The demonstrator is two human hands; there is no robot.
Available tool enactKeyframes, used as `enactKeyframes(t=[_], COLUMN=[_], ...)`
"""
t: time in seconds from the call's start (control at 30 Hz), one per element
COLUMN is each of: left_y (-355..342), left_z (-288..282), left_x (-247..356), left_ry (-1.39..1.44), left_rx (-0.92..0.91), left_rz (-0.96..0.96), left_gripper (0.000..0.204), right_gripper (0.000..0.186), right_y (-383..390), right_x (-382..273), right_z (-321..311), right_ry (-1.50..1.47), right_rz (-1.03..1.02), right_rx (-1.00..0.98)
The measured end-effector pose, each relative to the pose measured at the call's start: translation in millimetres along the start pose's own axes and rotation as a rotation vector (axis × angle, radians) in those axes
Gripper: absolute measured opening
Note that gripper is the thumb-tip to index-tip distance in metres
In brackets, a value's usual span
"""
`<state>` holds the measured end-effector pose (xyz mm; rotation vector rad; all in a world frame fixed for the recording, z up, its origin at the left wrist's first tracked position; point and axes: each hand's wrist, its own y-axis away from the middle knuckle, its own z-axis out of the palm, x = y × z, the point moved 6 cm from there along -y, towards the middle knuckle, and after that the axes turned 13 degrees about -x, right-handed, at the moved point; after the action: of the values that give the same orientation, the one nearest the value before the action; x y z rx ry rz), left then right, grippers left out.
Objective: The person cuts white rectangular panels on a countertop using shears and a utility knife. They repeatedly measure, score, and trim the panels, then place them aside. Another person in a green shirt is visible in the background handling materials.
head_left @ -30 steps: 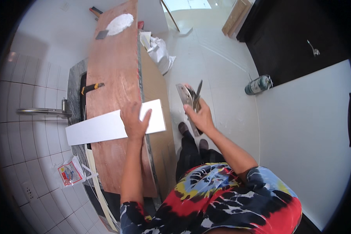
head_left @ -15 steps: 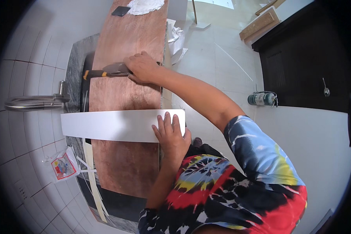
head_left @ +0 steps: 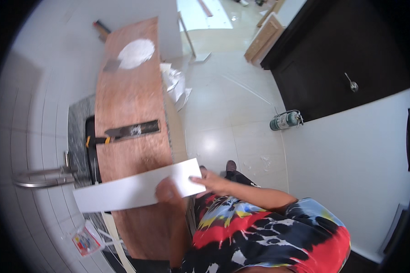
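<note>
A long white strip (head_left: 117, 191) lies at a slant across a reddish plywood board (head_left: 131, 98) on the counter. My right hand (head_left: 209, 182) grips the strip's right end, thumb on top. My left hand (head_left: 168, 191) is at the strip's middle, blurred, so its fingers are hard to read. A dark, flat metal tool (head_left: 133, 129) lies on the plywood beside a black-and-yellow handled tool (head_left: 93, 141). Farther along the board are a round white powdery patch (head_left: 136, 53) and a small grey blade (head_left: 111, 65).
A steel faucet (head_left: 34, 181) sticks out from the tiled wall (head_left: 32, 127). A plastic packet (head_left: 86, 241) lies at lower left. Crumpled white bags (head_left: 173, 82) sit beside the counter. A green cylinder (head_left: 287, 120) stands by a dark door (head_left: 328, 59), near leaning boards (head_left: 263, 38).
The metal tool left my right hand and now rests on the plywood. That hand came back down to the white strip's end. My left hand shifted leftward along the strip.
</note>
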<state>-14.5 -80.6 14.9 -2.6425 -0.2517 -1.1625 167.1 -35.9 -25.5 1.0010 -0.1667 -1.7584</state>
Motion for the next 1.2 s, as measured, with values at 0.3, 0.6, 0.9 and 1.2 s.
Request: enactKeyframes(t=[0.3, 0.6, 0.9, 1.2], left_y=[27.0, -44.9, -221.5, -361.0], left_z=[-143.3, -65.7, 198.0, 481.7], left_x=[-106.8, -49.6, 278.2, 342.0], left_ry=[0.626, 0.727, 1.506, 1.471], left_rx=[0.802, 0.793, 0.137, -0.846], left_rz=[-0.490, -0.168, -0.274, -0.611], left_gripper=[0.046, 0.056, 0.055, 0.041], right_gripper=[0.031, 0.038, 0.066, 0.084], right_y=[72.7, 170.2, 364.7, 474.2], right_x=[-123.8, -223.0, -246.1, -284.0], right_z=[24.0, -152.7, -439.6, -519.8], right_ry=[0.551, 0.681, 0.219, -0.042], right_rz=[-0.425, -0.506, -0.742, -1.093], right_rx=[-0.389, -0.298, 0.291, 0.861])
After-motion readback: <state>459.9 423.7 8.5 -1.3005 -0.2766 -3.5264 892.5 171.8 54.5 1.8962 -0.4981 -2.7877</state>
